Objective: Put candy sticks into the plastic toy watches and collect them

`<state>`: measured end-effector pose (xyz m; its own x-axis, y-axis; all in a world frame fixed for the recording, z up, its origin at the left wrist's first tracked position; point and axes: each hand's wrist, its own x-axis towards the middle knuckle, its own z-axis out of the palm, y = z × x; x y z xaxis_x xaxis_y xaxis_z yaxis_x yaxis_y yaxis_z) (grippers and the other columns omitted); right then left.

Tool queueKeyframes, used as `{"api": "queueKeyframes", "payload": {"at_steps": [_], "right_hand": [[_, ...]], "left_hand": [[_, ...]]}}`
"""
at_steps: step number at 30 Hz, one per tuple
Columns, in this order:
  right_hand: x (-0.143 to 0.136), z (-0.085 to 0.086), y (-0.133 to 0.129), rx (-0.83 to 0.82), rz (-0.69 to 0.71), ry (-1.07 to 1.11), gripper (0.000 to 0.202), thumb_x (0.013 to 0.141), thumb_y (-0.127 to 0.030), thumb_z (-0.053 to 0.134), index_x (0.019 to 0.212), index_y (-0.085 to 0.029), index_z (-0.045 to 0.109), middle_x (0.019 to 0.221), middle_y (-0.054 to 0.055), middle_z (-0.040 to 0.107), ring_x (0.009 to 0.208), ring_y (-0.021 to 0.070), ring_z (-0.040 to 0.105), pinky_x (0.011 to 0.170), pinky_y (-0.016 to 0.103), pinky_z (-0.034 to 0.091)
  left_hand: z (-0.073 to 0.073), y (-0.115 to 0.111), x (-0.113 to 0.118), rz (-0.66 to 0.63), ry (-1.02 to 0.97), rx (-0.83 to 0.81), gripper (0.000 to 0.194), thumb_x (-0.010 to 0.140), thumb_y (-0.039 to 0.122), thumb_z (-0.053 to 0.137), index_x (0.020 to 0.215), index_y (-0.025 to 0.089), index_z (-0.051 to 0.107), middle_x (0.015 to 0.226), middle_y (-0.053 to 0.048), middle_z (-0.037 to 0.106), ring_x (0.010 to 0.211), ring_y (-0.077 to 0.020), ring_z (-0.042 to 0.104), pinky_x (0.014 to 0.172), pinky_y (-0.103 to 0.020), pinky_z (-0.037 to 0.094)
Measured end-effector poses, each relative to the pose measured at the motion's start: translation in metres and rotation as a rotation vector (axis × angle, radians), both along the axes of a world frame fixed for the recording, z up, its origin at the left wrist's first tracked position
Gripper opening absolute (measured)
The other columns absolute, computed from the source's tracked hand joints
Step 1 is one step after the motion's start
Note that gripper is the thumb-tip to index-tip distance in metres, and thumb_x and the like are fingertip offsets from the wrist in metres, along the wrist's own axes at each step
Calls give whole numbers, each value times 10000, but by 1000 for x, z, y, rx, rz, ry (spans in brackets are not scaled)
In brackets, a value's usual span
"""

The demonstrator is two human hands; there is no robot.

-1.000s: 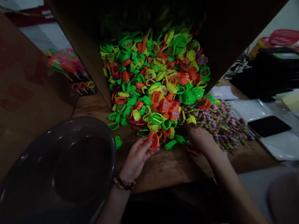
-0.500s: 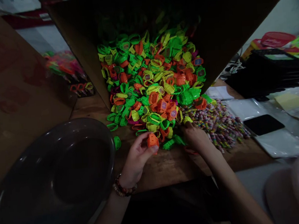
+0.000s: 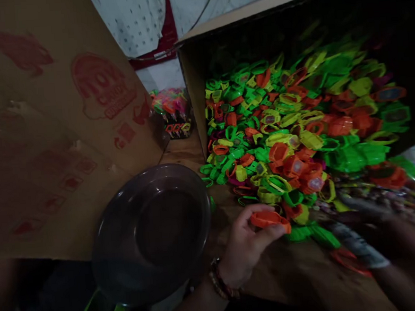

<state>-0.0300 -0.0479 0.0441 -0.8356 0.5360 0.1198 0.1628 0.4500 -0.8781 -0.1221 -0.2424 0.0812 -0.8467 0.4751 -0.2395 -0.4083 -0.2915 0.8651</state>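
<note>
My left hand [image 3: 247, 242] pinches an orange plastic toy watch [image 3: 269, 220] between thumb and fingers, above the front of the wooden table [image 3: 272, 274]. Beaded bracelets circle that wrist. My right hand [image 3: 397, 230] is smeared by motion at the lower right, beside the heap. A whitish, patterned strip [image 3: 359, 246] shows at its fingers; I cannot make out what it is or whether the hand grips it. Before both hands a heap of green, yellow and orange toy watches [image 3: 290, 116] spills out of a cardboard box [image 3: 194, 99] lying on its side.
A dark, round plastic basin [image 3: 107, 248] stands left of my left hand, its bottom bare. Behind it rises a printed carton [image 3: 50, 138]. Small colourful toys [image 3: 171, 103] sit between the boxes. Wrapped candies [image 3: 395, 199] lie at right. Another person's arm [image 3: 3, 278] shows at lower left.
My view has swung left, so the heap and hands appear further right. The orange watch has tipped over in my left hand. My right hand has drawn away from the heap's front.
</note>
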Motion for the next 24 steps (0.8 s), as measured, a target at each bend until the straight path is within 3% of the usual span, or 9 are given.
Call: {"api": "queueKeyframes", "payload": {"at_steps": [2, 4, 8, 13, 18, 24], "right_hand": [[0, 28, -32, -177, 65, 66, 301, 745, -367, 670, 1041, -308, 668, 1119, 13, 693, 1034, 259, 650, 905, 368, 534], [-7, 48, -55, -385, 145, 184, 303, 746, -347, 702, 1044, -295, 685, 1109, 13, 701, 1000, 226, 669, 869, 331, 558], [-13, 66, -68, -599, 158, 323, 320, 773, -267, 707, 1091, -288, 670, 1026, 22, 728, 887, 196, 702, 745, 288, 597], [-4, 76, -72, -479, 170, 370, 298, 786, -214, 674, 1080, -263, 673, 1047, 32, 720, 921, 194, 694, 799, 299, 587], [1, 79, -78, -332, 174, 395, 357, 802, -116, 600, 1126, -264, 630, 1085, 9, 708, 961, 167, 682, 825, 273, 575], [8, 74, -81, -11, 163, 380, 428, 810, -63, 532, 1178, -272, 590, 1114, 16, 687, 1007, 188, 661, 832, 297, 569]], "left_hand": [[9, -4, 1, 19, 76, -26, 341, 678, 290, 783, 984, 195, 666, 910, -24, 691, 845, -123, 627, 799, -227, 484], [19, -8, 1, 36, 165, -64, 324, 718, 282, 758, 1024, 225, 666, 994, -25, 703, 901, -136, 647, 823, -223, 506], [35, -14, 4, 70, 358, -167, 283, 767, 235, 718, 1042, 276, 664, 1068, 5, 704, 935, -131, 670, 825, -194, 539], [50, -15, 13, 81, 566, -252, 278, 767, 204, 714, 1029, 286, 669, 1059, 17, 707, 911, -129, 681, 801, -193, 568], [52, -14, 17, 129, 783, -384, 320, 756, 179, 721, 1047, 297, 657, 1090, 30, 689, 974, -136, 656, 864, -234, 558], [54, -17, 17, 180, 1046, -510, 409, 749, 104, 713, 1105, 288, 631, 1122, 36, 673, 1003, -134, 640, 901, -255, 536]]}}
